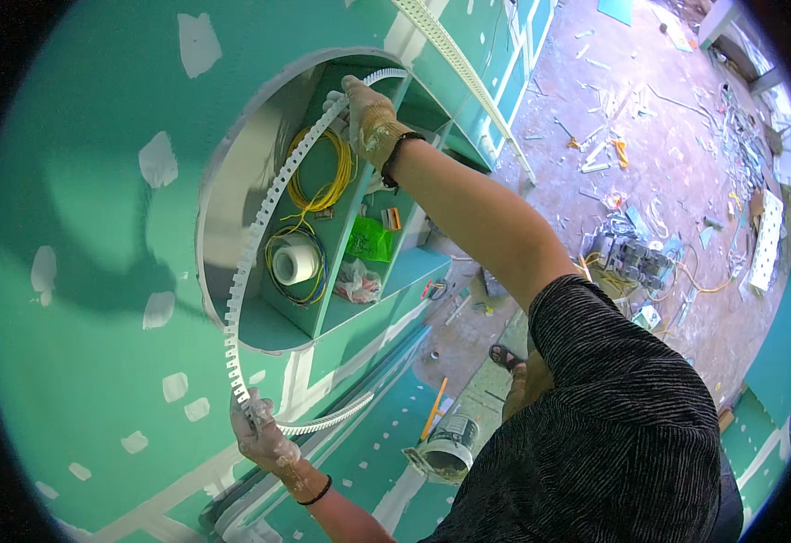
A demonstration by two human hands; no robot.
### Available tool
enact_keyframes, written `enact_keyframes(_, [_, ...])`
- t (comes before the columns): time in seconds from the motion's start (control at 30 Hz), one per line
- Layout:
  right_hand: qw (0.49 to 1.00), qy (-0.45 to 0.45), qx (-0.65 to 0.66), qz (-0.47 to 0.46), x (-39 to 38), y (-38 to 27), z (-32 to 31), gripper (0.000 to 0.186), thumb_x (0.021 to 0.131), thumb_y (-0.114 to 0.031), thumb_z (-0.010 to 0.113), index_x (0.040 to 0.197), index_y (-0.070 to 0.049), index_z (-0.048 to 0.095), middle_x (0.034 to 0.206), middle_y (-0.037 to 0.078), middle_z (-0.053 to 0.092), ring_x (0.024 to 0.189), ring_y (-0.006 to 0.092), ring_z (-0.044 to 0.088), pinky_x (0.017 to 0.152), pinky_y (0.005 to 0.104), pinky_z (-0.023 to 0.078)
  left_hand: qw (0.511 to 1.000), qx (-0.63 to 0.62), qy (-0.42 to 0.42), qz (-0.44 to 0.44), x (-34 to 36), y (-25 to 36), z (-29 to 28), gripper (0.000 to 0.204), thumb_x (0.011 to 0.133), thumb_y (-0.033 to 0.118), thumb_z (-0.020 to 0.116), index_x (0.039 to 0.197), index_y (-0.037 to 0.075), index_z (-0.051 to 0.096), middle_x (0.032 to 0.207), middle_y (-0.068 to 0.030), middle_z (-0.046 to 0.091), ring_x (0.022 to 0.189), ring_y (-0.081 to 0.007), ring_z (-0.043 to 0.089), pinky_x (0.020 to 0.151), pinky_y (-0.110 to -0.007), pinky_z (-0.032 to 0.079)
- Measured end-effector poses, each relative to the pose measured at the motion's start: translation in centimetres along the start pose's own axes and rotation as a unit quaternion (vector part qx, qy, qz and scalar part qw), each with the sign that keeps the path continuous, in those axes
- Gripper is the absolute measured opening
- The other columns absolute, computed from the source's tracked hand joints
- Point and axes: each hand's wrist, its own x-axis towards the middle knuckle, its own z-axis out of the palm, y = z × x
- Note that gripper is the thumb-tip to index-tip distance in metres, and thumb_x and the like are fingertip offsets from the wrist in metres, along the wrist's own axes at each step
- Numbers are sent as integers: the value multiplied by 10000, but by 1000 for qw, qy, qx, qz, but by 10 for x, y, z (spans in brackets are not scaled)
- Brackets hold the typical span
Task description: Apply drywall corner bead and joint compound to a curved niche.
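A white flexible corner bead [252,237], notched along its edge, bows in front of a large round opening [207,195] in a green board wall. High up, my right hand [370,122], smeared with white, is closed on the bead near the opening's top rim. Lower down, my left hand [264,436], also whitened, grips the bead below the opening. Past that hand, its free tail curls off to the right. Partway along, the bead crosses the opening and cannot be seen to touch the left rim. Some fingers of both hands are hidden.
Green shelves [336,262] inside the opening hold yellow cable [327,181], a white roll [294,264] and a green bag [370,239]. A long perforated strip [468,77] slants at upper right. A bucket [450,448] stands below; scraps and tools [631,262] litter the floor.
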Motion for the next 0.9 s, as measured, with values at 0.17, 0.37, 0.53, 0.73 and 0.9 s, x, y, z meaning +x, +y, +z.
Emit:
enact_keyframes(0.17, [1000, 9, 13, -5, 5, -4, 2, 329, 1024, -300, 600, 1153, 1, 569, 1032, 130, 696, 821, 228, 688, 666, 333, 629, 999, 4, -16, 32, 2, -2, 7, 489, 876, 330, 685, 1160, -68, 659, 1041, -66, 651, 848, -152, 571, 791, -301, 475])
enact_keyframes(0.37, [1000, 13, 23, 0, 13, -1, -1, 326, 1018, -290, 611, 1173, -6, 569, 1025, 123, 700, 817, 222, 688, 650, 322, 625, 997, 1, -33, 69, 6, -11, 8, 503, 904, 335, 662, 1207, -67, 655, 1023, -81, 673, 822, -162, 589, 763, -306, 491])
enact_keyframes(0.53, [999, 4, 35, 7, 18, -3, -1, 316, 1018, -288, 610, 1173, -14, 571, 1012, 121, 704, 810, 225, 693, 658, 323, 619, 1000, 4, -5, 13, 6, -3, 18, 450, 861, 270, 633, 1151, -73, 671, 929, -51, 636, 839, -148, 572, 794, -293, 466])
enact_keyframes(0.73, [1000, 5, 6, -7, 16, -7, 0, 311, 1025, -295, 604, 1180, -28, 573, 1043, 125, 707, 840, 225, 699, 691, 338, 623, 999, 19, -21, 35, 10, -14, 12, 457, 919, 269, 648, 1238, -58, 658, 1043, -102, 699, 806, -176, 611, 759, -317, 508])
enact_keyframes(0.9, [1000, 10, 11, 5, 20, -10, -1, 288, 1024, -294, 606, 1157, -40, 583, 1023, 110, 707, 812, 223, 695, 721, 353, 631, 1000, 7, 2, 14, 10, 3, 26, 401, 893, 253, 651, 1136, -66, 663, 884, -49, 612, 833, -150, 561, 823, -307, 453])
